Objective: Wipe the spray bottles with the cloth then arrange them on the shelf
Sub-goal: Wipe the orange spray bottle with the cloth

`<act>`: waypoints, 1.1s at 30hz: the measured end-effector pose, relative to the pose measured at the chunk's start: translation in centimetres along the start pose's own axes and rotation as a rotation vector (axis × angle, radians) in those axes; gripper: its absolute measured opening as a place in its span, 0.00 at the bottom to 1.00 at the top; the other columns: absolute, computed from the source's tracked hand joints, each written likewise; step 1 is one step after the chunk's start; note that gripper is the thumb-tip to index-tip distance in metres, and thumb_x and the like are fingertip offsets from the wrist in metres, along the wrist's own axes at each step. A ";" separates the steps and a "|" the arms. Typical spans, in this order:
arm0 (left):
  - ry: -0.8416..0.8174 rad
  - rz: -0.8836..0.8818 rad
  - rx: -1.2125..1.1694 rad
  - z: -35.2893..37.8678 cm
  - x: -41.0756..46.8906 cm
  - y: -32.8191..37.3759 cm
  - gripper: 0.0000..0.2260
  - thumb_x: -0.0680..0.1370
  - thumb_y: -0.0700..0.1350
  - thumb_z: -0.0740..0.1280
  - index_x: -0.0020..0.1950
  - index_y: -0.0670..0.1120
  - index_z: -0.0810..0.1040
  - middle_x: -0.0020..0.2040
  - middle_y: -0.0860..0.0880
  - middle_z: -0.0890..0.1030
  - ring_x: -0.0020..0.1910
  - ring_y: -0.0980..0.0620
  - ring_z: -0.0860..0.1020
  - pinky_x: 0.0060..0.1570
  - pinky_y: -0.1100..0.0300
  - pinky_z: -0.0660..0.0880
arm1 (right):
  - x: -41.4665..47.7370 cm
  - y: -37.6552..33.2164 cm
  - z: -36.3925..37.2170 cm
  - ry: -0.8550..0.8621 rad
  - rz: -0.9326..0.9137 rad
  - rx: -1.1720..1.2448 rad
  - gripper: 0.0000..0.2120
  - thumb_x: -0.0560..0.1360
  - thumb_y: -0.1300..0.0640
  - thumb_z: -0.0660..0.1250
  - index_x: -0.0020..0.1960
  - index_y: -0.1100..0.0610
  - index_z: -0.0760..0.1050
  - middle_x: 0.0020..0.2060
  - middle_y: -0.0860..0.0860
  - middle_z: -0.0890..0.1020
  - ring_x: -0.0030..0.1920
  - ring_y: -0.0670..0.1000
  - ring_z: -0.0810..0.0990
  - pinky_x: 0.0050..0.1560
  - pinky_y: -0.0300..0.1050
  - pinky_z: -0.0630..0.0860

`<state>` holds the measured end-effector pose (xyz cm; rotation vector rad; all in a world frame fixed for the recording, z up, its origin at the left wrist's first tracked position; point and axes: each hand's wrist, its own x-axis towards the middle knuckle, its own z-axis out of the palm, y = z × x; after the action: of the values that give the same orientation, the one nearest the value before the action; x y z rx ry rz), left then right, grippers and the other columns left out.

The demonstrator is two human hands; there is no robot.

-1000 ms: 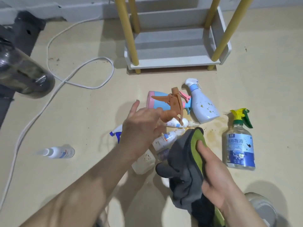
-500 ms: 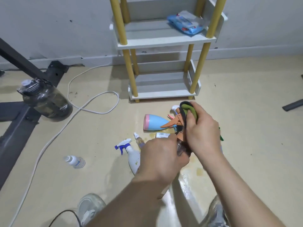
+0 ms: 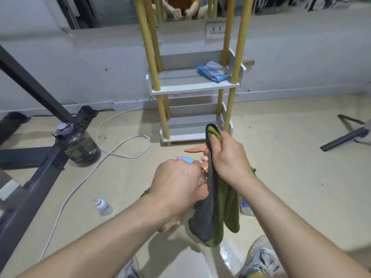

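My left hand (image 3: 176, 183) grips the body of a spray bottle with an orange trigger head (image 3: 195, 150), held up in front of me. My right hand (image 3: 226, 155) holds a grey and green cloth (image 3: 216, 207) wrapped over that bottle's top, with the rest of the cloth hanging down. Behind my hands a pink and blue bottle (image 3: 185, 159) lies on the floor, mostly hidden. A small clear bottle (image 3: 103, 206) lies on the floor to the left. The white shelf with yellow posts (image 3: 192, 88) stands against the wall ahead.
A blue wipes pack (image 3: 213, 72) lies on the shelf's middle tier. A dark water jug (image 3: 77, 144), a white cable (image 3: 124, 149) and a black metal frame (image 3: 30, 171) occupy the left floor. My shoes (image 3: 261, 257) are at the bottom edge. A bottle (image 3: 246, 207) shows under my right forearm.
My left hand took the orange-headed bottle off the floor and raised it. My right hand brought the cloth over its top. My view tilted up toward the shelf.
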<state>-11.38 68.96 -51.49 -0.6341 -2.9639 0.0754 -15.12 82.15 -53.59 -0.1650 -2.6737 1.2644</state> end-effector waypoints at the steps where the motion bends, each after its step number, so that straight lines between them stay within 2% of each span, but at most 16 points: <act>1: 0.004 0.009 0.001 -0.9 -0.4 -0.2 0.11 0.73 0.56 0.64 0.44 0.50 0.69 0.38 0.45 0.78 0.43 0.41 0.79 0.34 0.56 0.59 | 0.4 -0.3 -0.6 -0.048 0.032 0.058 0.16 0.84 0.49 0.55 0.40 0.55 0.69 0.35 0.54 0.77 0.42 0.61 0.76 0.39 0.49 0.65; 3: 0.033 0.019 0.019 -2.0 -1.2 -1.0 0.14 0.74 0.60 0.63 0.44 0.49 0.70 0.40 0.45 0.79 0.45 0.41 0.78 0.37 0.56 0.62 | 0.8 -0.8 -2.0 -0.202 0.161 0.329 0.21 0.82 0.45 0.58 0.37 0.56 0.72 0.31 0.55 0.75 0.36 0.56 0.74 0.39 0.47 0.66; 6: 0.054 -0.027 -0.060 -3.7 -1.7 -1.9 0.17 0.72 0.62 0.64 0.40 0.48 0.69 0.37 0.45 0.78 0.42 0.42 0.76 0.36 0.55 0.63 | -0.7 -1.8 -2.9 -0.308 0.245 0.607 0.20 0.82 0.44 0.59 0.43 0.58 0.78 0.33 0.55 0.79 0.35 0.55 0.77 0.36 0.46 0.71; 7: 0.065 -0.047 -0.097 -4.0 -1.7 -2.1 0.17 0.71 0.61 0.64 0.39 0.48 0.71 0.36 0.45 0.79 0.40 0.42 0.76 0.36 0.55 0.64 | -1.4 -2.3 -2.4 -0.245 0.186 0.637 0.18 0.83 0.47 0.59 0.45 0.56 0.80 0.36 0.53 0.83 0.38 0.53 0.80 0.40 0.46 0.75; 9: 0.106 -0.073 -0.157 -4.5 -1.8 -2.1 0.15 0.69 0.59 0.66 0.39 0.48 0.74 0.34 0.46 0.79 0.39 0.44 0.76 0.36 0.55 0.68 | -3.1 -3.1 -1.0 -0.032 0.063 0.687 0.11 0.83 0.51 0.60 0.61 0.49 0.79 0.52 0.48 0.84 0.53 0.46 0.81 0.58 0.44 0.76; 11: 0.139 -0.088 -0.166 -4.7 -1.9 -1.8 0.14 0.68 0.59 0.66 0.40 0.48 0.76 0.34 0.46 0.79 0.40 0.44 0.78 0.37 0.56 0.70 | -5.0 -4.0 0.6 0.102 0.125 0.781 0.24 0.81 0.49 0.63 0.76 0.47 0.64 0.65 0.47 0.76 0.65 0.45 0.75 0.69 0.47 0.71; 12: 0.159 -0.111 -0.167 -4.8 -1.8 -1.8 0.14 0.69 0.60 0.66 0.41 0.49 0.77 0.33 0.47 0.77 0.41 0.44 0.78 0.36 0.55 0.69 | -5.8 -4.4 1.3 0.102 0.229 0.879 0.27 0.80 0.47 0.64 0.77 0.47 0.62 0.65 0.49 0.77 0.64 0.48 0.77 0.69 0.51 0.71; 15: 0.199 -0.192 -0.195 -5.5 -1.5 -1.9 0.17 0.69 0.63 0.64 0.42 0.51 0.78 0.29 0.49 0.71 0.39 0.44 0.78 0.34 0.56 0.64 | -7.6 -5.0 2.7 -0.027 0.487 1.194 0.19 0.78 0.44 0.64 0.59 0.57 0.78 0.53 0.60 0.84 0.57 0.60 0.83 0.63 0.64 0.75; 17: 0.197 -0.197 -0.280 -5.9 -1.6 -1.8 0.15 0.70 0.63 0.66 0.44 0.53 0.79 0.29 0.50 0.73 0.39 0.46 0.78 0.34 0.56 0.65 | -6.9 -5.6 1.7 -0.080 0.505 1.256 0.17 0.82 0.51 0.60 0.51 0.63 0.80 0.46 0.62 0.85 0.50 0.60 0.84 0.57 0.58 0.79; 20: 0.146 -0.181 -0.583 -6.1 -2.2 -1.1 0.12 0.68 0.60 0.70 0.49 0.59 0.82 0.34 0.53 0.81 0.37 0.53 0.78 0.39 0.58 0.74 | -4.1 -6.2 -1.1 -0.029 0.401 1.214 0.11 0.82 0.58 0.60 0.48 0.63 0.78 0.40 0.60 0.80 0.39 0.55 0.80 0.42 0.47 0.78; 24: 0.111 -0.270 -0.982 -6.0 -1.7 -0.6 0.12 0.65 0.62 0.71 0.47 0.66 0.82 0.37 0.59 0.84 0.41 0.57 0.83 0.47 0.53 0.81 | -2.8 -6.5 -3.0 -0.166 0.311 1.207 0.14 0.82 0.55 0.60 0.52 0.64 0.80 0.46 0.60 0.84 0.46 0.56 0.83 0.50 0.52 0.80; 26: 0.172 -0.354 -1.043 -6.0 -1.0 -1.5 0.12 0.64 0.62 0.72 0.45 0.63 0.84 0.36 0.59 0.85 0.40 0.56 0.84 0.48 0.50 0.81 | -4.3 -6.2 -3.5 -0.290 0.203 1.036 0.17 0.83 0.50 0.58 0.53 0.58 0.82 0.48 0.54 0.86 0.50 0.51 0.85 0.55 0.49 0.80; 29: 0.294 -0.525 -1.021 -5.8 0.2 -3.9 0.12 0.65 0.60 0.75 0.41 0.55 0.85 0.35 0.57 0.85 0.40 0.54 0.83 0.48 0.50 0.80 | -6.9 -5.5 -3.3 -0.413 -0.036 0.572 0.11 0.83 0.50 0.58 0.58 0.49 0.78 0.52 0.42 0.85 0.55 0.38 0.79 0.56 0.30 0.73; 31: 0.331 -0.574 -0.999 -5.9 0.7 -4.8 0.14 0.63 0.62 0.74 0.41 0.55 0.85 0.36 0.57 0.85 0.41 0.53 0.84 0.49 0.49 0.80 | -7.4 -4.5 -2.7 -0.458 -0.263 0.146 0.19 0.84 0.51 0.55 0.74 0.49 0.65 0.74 0.43 0.68 0.75 0.41 0.61 0.72 0.34 0.59; 32: 0.334 -0.581 -0.986 -6.1 0.8 -4.9 0.15 0.62 0.63 0.72 0.41 0.55 0.84 0.36 0.57 0.85 0.42 0.52 0.84 0.49 0.49 0.80 | -7.3 -4.6 -2.8 -0.434 -0.343 -0.045 0.24 0.84 0.51 0.54 0.79 0.49 0.56 0.77 0.43 0.57 0.78 0.44 0.50 0.76 0.39 0.53; 33: 0.337 -0.580 -0.963 -6.4 0.8 -4.9 0.16 0.61 0.64 0.71 0.41 0.56 0.84 0.36 0.57 0.85 0.42 0.52 0.84 0.48 0.49 0.80 | -7.0 -4.9 -3.2 -0.374 -0.392 -0.193 0.27 0.83 0.51 0.54 0.80 0.48 0.50 0.75 0.43 0.56 0.78 0.48 0.48 0.75 0.43 0.56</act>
<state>-13.35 64.96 -44.74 0.1895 -2.5598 -1.3819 -7.74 80.26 -48.59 0.5991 -2.9267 0.9918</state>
